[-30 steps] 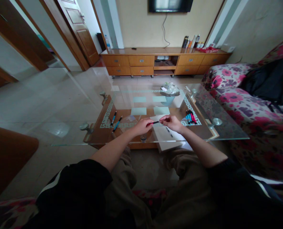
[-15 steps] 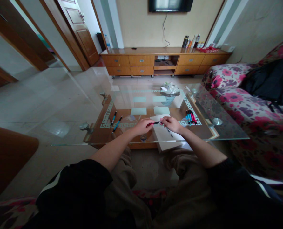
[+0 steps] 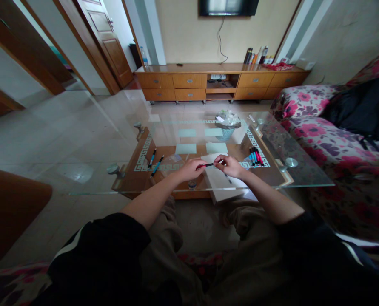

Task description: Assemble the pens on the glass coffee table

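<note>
Above the glass table, my left hand (image 3: 192, 169) is closed around the red end of a red and black pen (image 3: 209, 164). At the pen's black end, the fingers of my right hand (image 3: 230, 165) are pinched together. A small dark bit shows between those fingers; its kind is too small to tell. Under my right hand lies a white paper stack or box (image 3: 213, 180), with a thin dark item (image 3: 228, 177) near it. Two blue and black pens (image 3: 156, 165) lie left of my hands. Several blue and red pens (image 3: 256, 157) are lined up to the right.
The glass tabletop (image 3: 176, 189) has a small round dark object (image 3: 192, 184) near its front edge. A waste basket (image 3: 225, 132) full of litter shows past the table's middle. The floral sofa (image 3: 313, 127) bounds the right side; a wooden TV cabinet (image 3: 189, 80) stands behind.
The fingers of my right hand have shifted slightly at the pen's end, and a dark bit now shows between them. My left hand stays put on the pen.
</note>
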Demonstrator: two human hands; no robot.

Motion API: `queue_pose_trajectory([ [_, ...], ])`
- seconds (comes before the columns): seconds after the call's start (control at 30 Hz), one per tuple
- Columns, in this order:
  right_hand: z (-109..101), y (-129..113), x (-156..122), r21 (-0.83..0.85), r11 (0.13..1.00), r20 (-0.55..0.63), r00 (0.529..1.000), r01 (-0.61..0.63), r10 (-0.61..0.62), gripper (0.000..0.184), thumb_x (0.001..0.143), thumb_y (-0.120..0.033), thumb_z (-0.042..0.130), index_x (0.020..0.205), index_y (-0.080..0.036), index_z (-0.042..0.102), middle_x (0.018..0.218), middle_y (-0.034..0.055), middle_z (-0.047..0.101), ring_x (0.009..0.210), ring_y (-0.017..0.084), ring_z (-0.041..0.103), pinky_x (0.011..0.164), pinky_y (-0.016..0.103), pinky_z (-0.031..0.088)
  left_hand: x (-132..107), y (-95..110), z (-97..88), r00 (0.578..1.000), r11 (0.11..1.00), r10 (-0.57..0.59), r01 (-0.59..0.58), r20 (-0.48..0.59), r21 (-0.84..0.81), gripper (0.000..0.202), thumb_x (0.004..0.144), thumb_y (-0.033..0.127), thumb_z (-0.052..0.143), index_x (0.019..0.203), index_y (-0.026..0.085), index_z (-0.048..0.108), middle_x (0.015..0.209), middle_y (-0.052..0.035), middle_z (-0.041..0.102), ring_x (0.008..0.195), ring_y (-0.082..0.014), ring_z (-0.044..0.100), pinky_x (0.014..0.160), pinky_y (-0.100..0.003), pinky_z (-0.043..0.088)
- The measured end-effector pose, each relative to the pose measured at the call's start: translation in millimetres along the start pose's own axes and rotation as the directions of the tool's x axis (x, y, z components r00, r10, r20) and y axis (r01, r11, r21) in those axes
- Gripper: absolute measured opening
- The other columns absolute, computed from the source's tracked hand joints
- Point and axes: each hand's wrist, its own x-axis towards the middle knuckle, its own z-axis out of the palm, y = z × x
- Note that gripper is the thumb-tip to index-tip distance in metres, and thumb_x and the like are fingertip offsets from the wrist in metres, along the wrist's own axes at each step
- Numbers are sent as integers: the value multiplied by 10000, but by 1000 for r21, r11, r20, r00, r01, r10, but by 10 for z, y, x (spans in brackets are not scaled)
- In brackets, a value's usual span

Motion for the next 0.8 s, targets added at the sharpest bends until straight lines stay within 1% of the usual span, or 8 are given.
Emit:
queue_pose_trajectory([
  [0.07,-1,8,3,-31,999,7,1000,9,-8,280,900,-464,611,887,-194,688,779,18,692,664,156,596,659,275,447,1,6,-4,1000,1000,-4,4,5,6,280,960,225,546,1143,179,753,1001,-79,736,871,-181,649,814,-278,480],
  [0.23,-2,12,5,-102,994,47,998,49,-44,420,983,-518,477,789,-197,666,676,15,645,631,159,558,639,283,415,0,6,-8,1000,1000,1,-1,9,2,296,982,238,528,1167,180,751,1028,-87,741,898,-188,657,835,-291,488],
  [0.4,10,10,3,-64,995,28,997,73,-71,276,933,-459,581,934,-206,693,826,26,707,671,159,588,677,279,446,6,-2,-5,1000,1000,0,0,8,-8,294,991,240,526,1175,191,750,1058,-88,746,941,-194,663,867,-300,491],
  [0.47,9,17,8,-102,990,33,995,96,-93,274,937,-447,576,893,-206,699,825,36,707,696,167,592,692,282,443,10,-11,-3,1000,1000,-9,9,18,-11,286,998,255,525,1154,190,756,1040,-88,747,937,-196,664,868,-305,490],
  [0.53,9,25,14,-151,982,47,993,115,-109,345,967,-461,529,813,-201,696,798,50,699,709,175,589,696,287,432,14,-24,-1,1000,1000,-6,7,27,-16,287,1009,280,518,1123,183,763,1008,-89,746,921,-198,663,863,-309,489],
  [0.67,17,24,13,-158,984,72,995,76,-65,475,1015,-503,432,745,-192,669,715,53,668,661,170,567,660,285,412,23,-55,9,1000,1000,-2,2,15,-19,293,1017,302,511,1096,172,762,994,-92,738,911,-199,658,854,-306,487],
  [0.73,18,11,8,-135,989,73,996,56,-46,483,1022,-522,415,779,-192,671,685,41,655,650,171,563,648,282,409,24,-65,14,1000,1000,-6,6,2,-24,292,1019,299,506,1107,171,753,998,-90,737,909,-198,655,848,-305,486],
  [0.8,9,-10,2,-113,992,59,997,59,-53,439,1011,-529,444,845,-198,681,697,27,658,647,170,563,649,278,409,23,-66,13,1000,999,-15,15,-4,-28,296,1023,297,492,1114,168,744,1002,-88,739,909,-197,654,846,-306,486],
])
